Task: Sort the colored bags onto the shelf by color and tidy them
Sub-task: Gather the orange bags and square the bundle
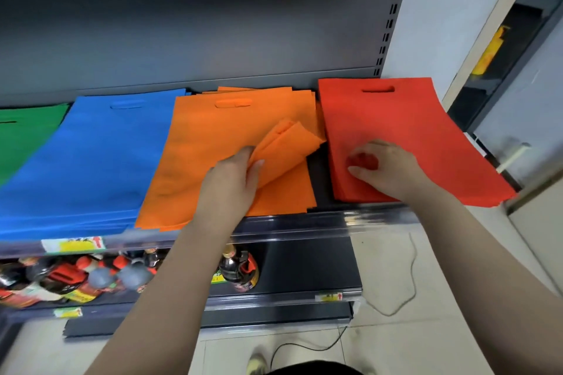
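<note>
Four flat stacks of bags lie side by side on the grey shelf: green bags at far left, then blue bags, orange bags and red bags at right. My left hand grips the lifted right corner of the top orange bags, which folds up and over. My right hand rests on the red stack with its fingers curled, pinching the top red bag near its lower left part. The red stack overhangs the shelf's right end.
A lower shelf holds several dark sauce bottles with red caps. A yellow price label sits on the shelf's front rail. A thin cable lies on the tiled floor at right, beside a white wall and a door frame.
</note>
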`<state>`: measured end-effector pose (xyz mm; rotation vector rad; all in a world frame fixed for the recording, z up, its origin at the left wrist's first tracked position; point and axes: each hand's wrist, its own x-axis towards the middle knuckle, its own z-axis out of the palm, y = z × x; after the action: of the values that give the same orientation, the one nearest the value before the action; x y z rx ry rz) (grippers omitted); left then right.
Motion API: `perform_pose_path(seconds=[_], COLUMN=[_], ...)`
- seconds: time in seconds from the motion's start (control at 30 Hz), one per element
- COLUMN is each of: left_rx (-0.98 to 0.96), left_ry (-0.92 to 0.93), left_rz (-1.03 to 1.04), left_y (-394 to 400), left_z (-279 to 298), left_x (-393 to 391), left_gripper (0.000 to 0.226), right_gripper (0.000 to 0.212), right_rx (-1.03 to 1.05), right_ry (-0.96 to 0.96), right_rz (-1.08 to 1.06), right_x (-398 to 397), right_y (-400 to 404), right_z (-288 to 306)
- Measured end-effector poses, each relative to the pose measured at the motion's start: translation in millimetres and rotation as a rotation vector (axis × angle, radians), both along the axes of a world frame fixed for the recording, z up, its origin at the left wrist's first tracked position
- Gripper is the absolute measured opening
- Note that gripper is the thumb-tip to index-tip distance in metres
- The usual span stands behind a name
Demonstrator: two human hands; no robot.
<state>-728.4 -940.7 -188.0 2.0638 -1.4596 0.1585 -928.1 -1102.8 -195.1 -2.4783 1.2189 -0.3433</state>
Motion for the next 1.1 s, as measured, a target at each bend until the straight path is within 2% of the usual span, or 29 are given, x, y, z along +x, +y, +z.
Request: perform_pose_path(seconds=[0.13,0.23,0.3,0.4,0.47,0.57,0.67,0.73,0.8,0.87,0.97,1.07,1.1], left_rx=[-0.039,-0.068,-0.108,-0.17,-0.206,-0.23,-0.231,-0.237,-0.249,-0.25,-0.19,-0.106,-0.072], left_ry=[0.028,0.103,0.171,0.257,0.279,0.303,0.364,0.398,0.43,0.441,0.423,0.387,0.361], left_rz=[-0.058,-0.033,0.0,0.01,0.006,0.003,0.018,0.025,0.034,0.038,0.008,-0.009,-0.015], left_y=[0,-2,-4,-4,-3,-2,-1,0,1,2,3,6,8], left_z=[-3,-4,-3,0,3,5,7,8,8,7,0,-3,-2], left_x=[4,8,12,15,16,19,21,22,22,21,16,12,11], left_gripper=[0.025,0.02,0.019,0.018,0.017,0.015,0.015,0.025,0.034,0.028,0.016,0.024,0.028], right_gripper=[0.025,0.019,0.016,0.013,0.026,0.038,0.024,0.018,0.025,0.032,0.03,0.026,0.024], right_rx=[-0.057,-0.064,0.105,0.555,0.756,0.889,0.986,1.037,1.088,1.116,1.107,1.109,1.004], right_ry=[0.073,-0.127,-0.255,-0.395,-0.398,-0.321,-0.36,-0.399,-0.443,-0.493,-0.564,-0.617,-0.569], right_rz=[-0.004,0.054,0.022,-0.098,-0.166,-0.172,-0.212,-0.249,-0.283,-0.306,-0.332,-0.345,-0.313], right_x=[8,25,40,59,65,74,80,83,85,90,98,101,100], right_y=[4,14,24,34,37,39,41,41,41,40,39,42,42], right_z=[2,7,12,21,26,29,32,33,34,34,33,31,30])
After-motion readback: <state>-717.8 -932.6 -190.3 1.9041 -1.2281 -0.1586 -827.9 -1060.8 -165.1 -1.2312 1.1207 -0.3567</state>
